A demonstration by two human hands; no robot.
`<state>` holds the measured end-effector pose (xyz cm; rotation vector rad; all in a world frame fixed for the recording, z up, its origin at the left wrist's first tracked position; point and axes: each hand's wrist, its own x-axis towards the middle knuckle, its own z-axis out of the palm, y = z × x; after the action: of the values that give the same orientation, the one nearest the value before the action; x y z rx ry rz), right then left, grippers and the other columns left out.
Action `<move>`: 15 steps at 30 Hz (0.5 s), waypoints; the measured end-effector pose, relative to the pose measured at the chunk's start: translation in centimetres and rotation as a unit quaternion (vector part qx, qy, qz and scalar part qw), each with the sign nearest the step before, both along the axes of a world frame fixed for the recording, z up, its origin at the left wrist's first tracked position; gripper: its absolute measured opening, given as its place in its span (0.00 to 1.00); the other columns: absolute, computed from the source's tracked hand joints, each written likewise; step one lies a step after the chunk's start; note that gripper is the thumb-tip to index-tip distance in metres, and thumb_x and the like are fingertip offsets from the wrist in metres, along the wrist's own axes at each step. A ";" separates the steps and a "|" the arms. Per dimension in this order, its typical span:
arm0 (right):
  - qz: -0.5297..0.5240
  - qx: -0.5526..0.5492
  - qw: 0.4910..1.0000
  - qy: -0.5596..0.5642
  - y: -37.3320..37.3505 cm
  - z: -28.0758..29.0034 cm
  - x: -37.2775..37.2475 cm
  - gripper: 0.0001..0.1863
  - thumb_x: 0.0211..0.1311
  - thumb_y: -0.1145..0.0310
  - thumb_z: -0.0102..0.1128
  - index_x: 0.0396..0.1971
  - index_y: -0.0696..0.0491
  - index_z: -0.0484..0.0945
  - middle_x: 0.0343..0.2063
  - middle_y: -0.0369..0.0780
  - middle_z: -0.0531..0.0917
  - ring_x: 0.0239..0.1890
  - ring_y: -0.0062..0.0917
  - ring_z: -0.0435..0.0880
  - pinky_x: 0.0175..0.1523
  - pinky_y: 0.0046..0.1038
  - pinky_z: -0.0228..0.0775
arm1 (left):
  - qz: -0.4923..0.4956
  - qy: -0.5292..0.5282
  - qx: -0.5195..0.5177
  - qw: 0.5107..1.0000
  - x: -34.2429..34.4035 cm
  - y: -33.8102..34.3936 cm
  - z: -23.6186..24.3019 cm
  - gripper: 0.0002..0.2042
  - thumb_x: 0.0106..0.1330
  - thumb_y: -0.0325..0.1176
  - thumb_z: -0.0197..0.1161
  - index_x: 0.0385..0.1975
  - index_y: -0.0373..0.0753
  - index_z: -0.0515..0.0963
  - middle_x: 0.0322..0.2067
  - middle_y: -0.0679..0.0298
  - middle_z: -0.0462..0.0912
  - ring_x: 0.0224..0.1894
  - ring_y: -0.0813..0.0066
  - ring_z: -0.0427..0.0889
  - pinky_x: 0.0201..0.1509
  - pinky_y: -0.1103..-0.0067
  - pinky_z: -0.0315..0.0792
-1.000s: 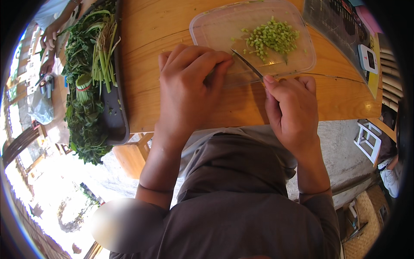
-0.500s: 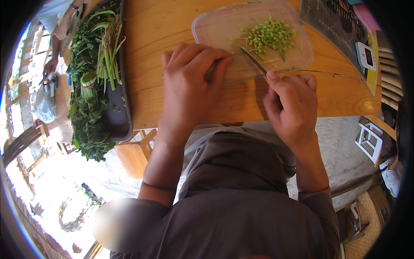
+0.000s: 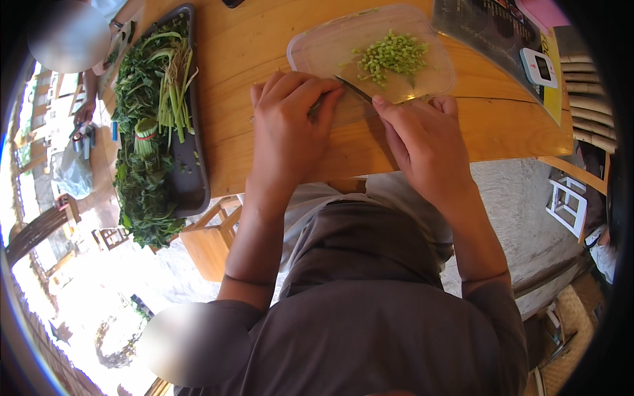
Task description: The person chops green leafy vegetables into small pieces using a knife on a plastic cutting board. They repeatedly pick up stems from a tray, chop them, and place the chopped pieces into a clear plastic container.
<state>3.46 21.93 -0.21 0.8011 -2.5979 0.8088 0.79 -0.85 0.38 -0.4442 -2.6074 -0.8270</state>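
My left hand [image 3: 289, 122] is closed, thumb and fingertips pinched together over the near left edge of a translucent plastic board [image 3: 305, 47]. A bit of green stem shows between its thumb and curled fingers, mostly hidden. A small knife [image 3: 355, 89] is gripped in my right hand [image 3: 426, 142], its handle covered by the fingers. The dark blade points up and left, its tip close by my left fingertips. Chopped green stems [image 3: 394, 56] lie in a loose heap on the board beyond the knife.
At the left, a grey tray [image 3: 191, 188] holds leafy greens [image 3: 142, 198] and a bundle of stalks [image 3: 173, 99]. A white digital timer [image 3: 539, 67] lies on a printed sheet [image 3: 489, 39] at the right. Another person's hand [image 3: 84, 111] shows at far left.
My right hand and the knife have moved left, bringing the blade tip beside my left fingertips. The whole view has shifted slightly. Both hands keep their grips.
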 end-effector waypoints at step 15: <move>0.011 -0.046 0.999 0.027 0.0 -0.3 0.4 0.20 0.66 0.78 0.72 0.57 0.53 0.84 0.29 0.34 0.82 0.33 0.29 0.83 0.51 0.38 0.66 | -0.013 0.002 -0.003 1.000 0.3 -0.4 0.5 0.06 0.64 0.25 0.77 0.38 0.43 0.93 0.36 0.65 0.93 0.38 0.65 0.87 0.51 0.69 0.74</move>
<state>3.84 21.91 -0.55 0.8138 -2.4897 0.8946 1.12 -1.27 0.91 -0.4807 -2.6068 -0.8267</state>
